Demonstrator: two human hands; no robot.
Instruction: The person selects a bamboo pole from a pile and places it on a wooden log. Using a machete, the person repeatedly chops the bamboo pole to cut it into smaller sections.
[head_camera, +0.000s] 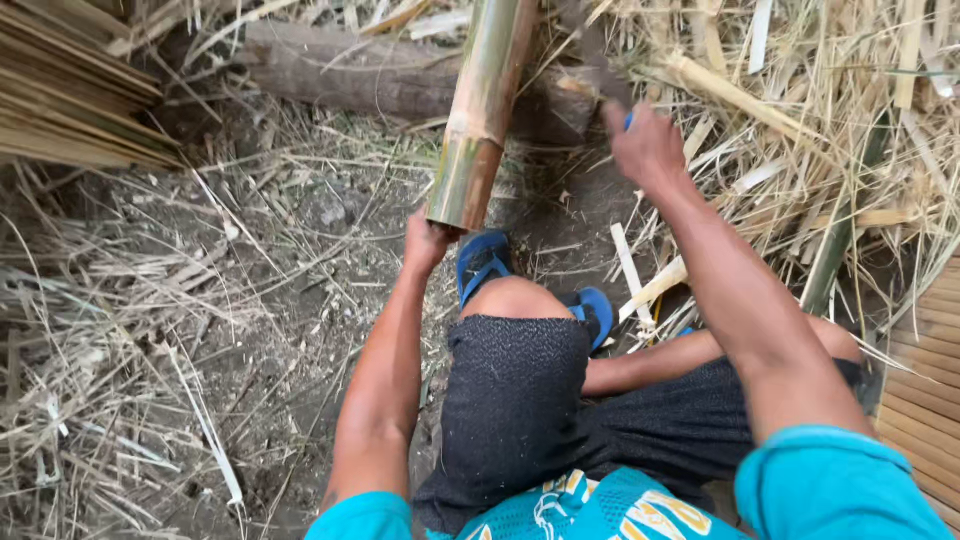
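L fingers (428, 240) grip smooth green bamboo pole (480, 110); R fingers (645, 145) clench blurred blade handle.

Light: soft, even daylight, moderately bright
Shadows: faint, diffuse
Glare: mild sheen on the green-brown bamboo pole (480, 110)
Blur: raised right hand (645, 150) motion-smeared
Edges: slight wide-angle stretch

No packages, labels, signs or screens appear anywhere in the frame, from the upper left corner to the lower right edge.
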